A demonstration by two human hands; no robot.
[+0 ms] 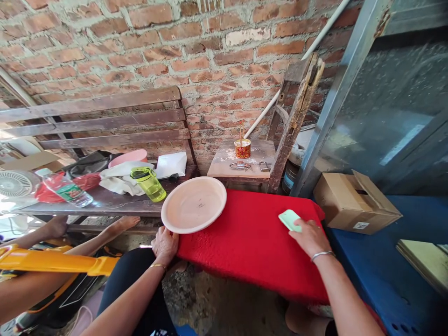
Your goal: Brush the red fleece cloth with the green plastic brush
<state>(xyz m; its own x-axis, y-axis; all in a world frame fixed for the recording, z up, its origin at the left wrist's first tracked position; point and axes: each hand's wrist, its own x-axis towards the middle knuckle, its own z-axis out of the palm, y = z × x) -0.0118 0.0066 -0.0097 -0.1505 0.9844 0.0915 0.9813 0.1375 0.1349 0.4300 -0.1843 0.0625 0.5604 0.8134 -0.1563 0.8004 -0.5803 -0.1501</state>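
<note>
Holding green block point(288, 218) at red cloth point(259, 247), right hand point(310, 237); left hand point(165, 243) beside basin point(196, 205), grip unclear; cloth spread, apparently wet basin-side, rest seemingly untouched.

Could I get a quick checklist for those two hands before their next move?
1. Right hand on the pale green object: ok, thumb and fingers at its near end.
2. Basin right side up: ok.
3. Basin fully over the red cloth: cannot tell, it hides the edge beneath.
4. Left hand gripping the basin: cannot tell, it is at the near rim, contact unclear.
5. Cardboard box apart from the right hand: ok.
</note>
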